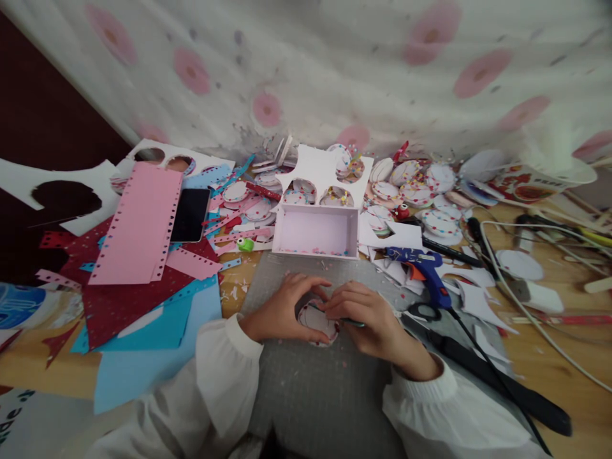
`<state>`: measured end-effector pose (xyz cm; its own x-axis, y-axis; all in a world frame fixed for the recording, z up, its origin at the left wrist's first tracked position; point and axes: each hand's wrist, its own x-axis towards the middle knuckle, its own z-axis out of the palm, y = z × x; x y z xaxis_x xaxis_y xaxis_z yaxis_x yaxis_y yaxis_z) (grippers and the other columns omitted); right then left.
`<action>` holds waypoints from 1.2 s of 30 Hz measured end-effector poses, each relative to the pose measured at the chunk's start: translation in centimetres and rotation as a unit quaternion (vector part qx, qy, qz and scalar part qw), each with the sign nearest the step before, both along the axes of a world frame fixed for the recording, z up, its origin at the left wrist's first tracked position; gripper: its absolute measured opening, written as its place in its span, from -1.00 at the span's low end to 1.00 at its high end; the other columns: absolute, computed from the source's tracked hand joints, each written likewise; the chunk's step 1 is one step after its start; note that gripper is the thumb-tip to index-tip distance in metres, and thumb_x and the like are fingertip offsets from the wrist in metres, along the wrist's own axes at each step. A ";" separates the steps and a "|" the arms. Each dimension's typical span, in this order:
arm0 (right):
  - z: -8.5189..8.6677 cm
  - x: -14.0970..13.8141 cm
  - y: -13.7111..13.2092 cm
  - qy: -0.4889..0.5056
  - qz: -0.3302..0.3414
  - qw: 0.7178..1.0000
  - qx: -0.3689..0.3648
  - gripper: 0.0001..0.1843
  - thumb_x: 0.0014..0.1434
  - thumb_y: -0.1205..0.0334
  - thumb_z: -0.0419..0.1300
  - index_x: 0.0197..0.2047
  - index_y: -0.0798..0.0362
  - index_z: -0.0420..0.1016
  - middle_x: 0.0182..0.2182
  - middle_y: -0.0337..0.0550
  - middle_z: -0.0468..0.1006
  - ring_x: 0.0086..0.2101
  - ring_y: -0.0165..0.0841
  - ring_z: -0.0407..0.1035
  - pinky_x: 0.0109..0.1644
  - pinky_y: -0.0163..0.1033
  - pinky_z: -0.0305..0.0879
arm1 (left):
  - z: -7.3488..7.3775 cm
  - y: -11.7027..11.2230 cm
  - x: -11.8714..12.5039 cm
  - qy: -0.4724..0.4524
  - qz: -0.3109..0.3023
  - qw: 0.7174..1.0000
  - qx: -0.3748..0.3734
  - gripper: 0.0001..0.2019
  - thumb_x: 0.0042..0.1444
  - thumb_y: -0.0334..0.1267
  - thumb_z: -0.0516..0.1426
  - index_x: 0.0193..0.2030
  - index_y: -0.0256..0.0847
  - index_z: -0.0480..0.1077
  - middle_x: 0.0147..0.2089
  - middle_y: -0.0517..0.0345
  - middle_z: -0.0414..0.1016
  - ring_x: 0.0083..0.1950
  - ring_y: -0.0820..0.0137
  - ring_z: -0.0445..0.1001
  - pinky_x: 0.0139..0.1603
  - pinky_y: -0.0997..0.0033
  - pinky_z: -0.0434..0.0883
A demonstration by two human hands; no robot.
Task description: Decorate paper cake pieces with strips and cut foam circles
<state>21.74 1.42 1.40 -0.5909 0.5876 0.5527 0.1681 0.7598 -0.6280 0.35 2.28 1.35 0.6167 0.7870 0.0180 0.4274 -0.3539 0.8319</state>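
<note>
Around a small round white disc with a red-dotted rim curve the thumb and fingers of my left hand, gripping it by its edge over the grey cutting mat. My right hand is closed in a pinch on a slim tool with a teal end, its tip over the disc's upper right. Fingers cover most of the tool, so its exact kind is not visible. Just beyond both hands stands an open white box with small coloured bits along its inner front edge.
Pink punched sheets, a phone and blue paper lie at left. Many dotted discs are heaped at the back. At right are a blue glue gun, scissors, a black strap-like object and a white cable.
</note>
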 end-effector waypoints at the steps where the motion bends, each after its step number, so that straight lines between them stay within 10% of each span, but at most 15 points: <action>1: 0.0 0.0 0.0 0.001 0.002 1.000 -0.001 -0.70 0.15 0.56 0.07 -0.15 0.00 0.38 -0.29 -0.11 0.61 -0.24 -0.30 0.49 -0.16 -0.12 0.34 | 0.0 0.0 0.0 0.000 0.000 1.000 -0.001 -0.17 -0.24 0.04 0.43 0.19 -0.07 0.25 0.15 0.00 0.44 0.19 0.08 0.36 0.34 -0.03 0.05; 36: 0.7 0.0 -0.1 0.044 -0.021 0.998 -0.049 -0.75 0.15 0.51 0.12 -0.18 -0.02 0.44 -0.32 -0.13 0.61 -0.27 -0.28 0.48 -0.20 -0.14 0.39 | 0.3 0.1 -0.1 -0.025 0.023 0.999 -0.015 -0.22 -0.18 -0.02 0.42 0.19 -0.08 0.27 0.08 0.01 0.46 0.11 0.13 0.40 0.20 0.07 0.28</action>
